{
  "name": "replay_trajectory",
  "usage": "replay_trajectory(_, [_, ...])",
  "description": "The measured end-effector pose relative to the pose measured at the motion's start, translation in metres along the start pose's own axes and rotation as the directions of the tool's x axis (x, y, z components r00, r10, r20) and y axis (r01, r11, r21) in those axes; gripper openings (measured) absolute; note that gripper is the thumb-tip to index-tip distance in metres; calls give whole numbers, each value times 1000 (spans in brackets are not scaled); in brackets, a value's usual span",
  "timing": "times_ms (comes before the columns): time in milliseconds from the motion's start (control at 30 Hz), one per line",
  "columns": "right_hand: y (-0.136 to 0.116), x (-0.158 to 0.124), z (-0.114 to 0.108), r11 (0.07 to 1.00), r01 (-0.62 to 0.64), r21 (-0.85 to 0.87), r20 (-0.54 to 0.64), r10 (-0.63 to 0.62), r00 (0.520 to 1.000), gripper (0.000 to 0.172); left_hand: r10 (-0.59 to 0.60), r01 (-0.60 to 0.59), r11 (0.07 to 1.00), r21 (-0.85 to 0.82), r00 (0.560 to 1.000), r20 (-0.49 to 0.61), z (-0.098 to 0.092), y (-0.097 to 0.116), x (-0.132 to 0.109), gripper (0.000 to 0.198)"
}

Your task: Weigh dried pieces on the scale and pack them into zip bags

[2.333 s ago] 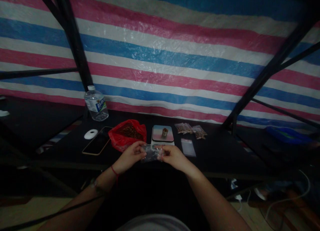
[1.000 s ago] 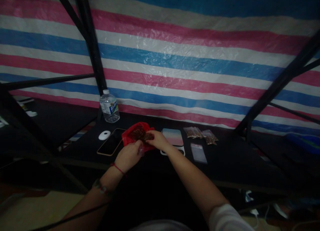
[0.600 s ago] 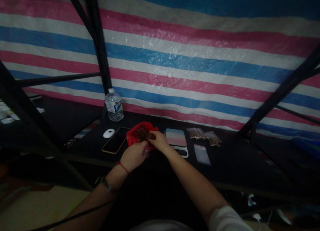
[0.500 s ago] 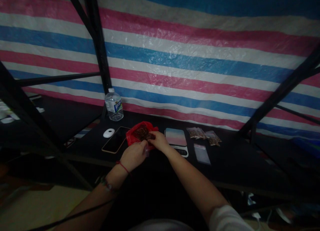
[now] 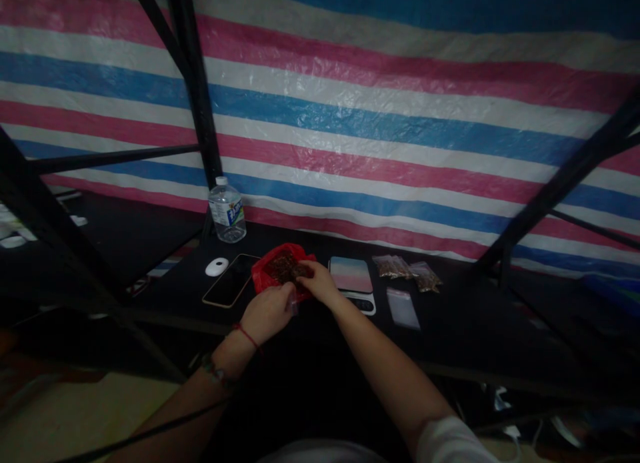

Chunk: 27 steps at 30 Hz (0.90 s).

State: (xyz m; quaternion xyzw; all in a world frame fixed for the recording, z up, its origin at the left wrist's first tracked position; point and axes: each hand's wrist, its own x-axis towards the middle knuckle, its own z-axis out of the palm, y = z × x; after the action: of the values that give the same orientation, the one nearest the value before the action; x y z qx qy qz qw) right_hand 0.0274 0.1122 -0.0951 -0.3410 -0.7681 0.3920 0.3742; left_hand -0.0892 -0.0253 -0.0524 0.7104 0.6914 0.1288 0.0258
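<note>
An open red plastic bag (image 5: 267,275) with brown bits inside lies on the black table (image 5: 450,329). My right hand (image 5: 320,283) reaches into it from the right, fingers curled over the brown bits. My left hand (image 5: 270,311) sits just in front of the bag, closed on a small clear plastic pouch (image 5: 293,306). A red string circles my left wrist. Whether the small cup seen earlier is in my right hand is hidden.
A small scale (image 5: 351,279) sits right of the red bag, with filled clear pouches (image 5: 407,268) and an empty pouch (image 5: 403,307) beyond. A phone (image 5: 227,288), a white puck (image 5: 217,267) and a water bottle (image 5: 227,211) stand left. Black frame bars cross a striped tarp.
Both hands held a clear pouch in front of the scale; now the right hand is in the red bag and the left holds the pouch. The cup has left the scale.
</note>
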Motion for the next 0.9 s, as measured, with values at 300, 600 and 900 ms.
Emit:
replay_trajectory(300, [-2, -5, -32, 992, 18, 124, -152, 1, 988, 50, 16, -32, 992, -121, 992, -129, -7, 8, -1, 22])
replay_trajectory(600, [30, -17, -93, 967, -61, -249, -252, -4, 968, 41, 112, -160, 782, -602, 987, -116, 4, 36, -7, 49])
replay_trajectory(900, [36, -36, -119, 876, -156, -456, -367, -25, 930, 52, 174, -102, 699, -707, 984, 30, 20, 50, -16, 53])
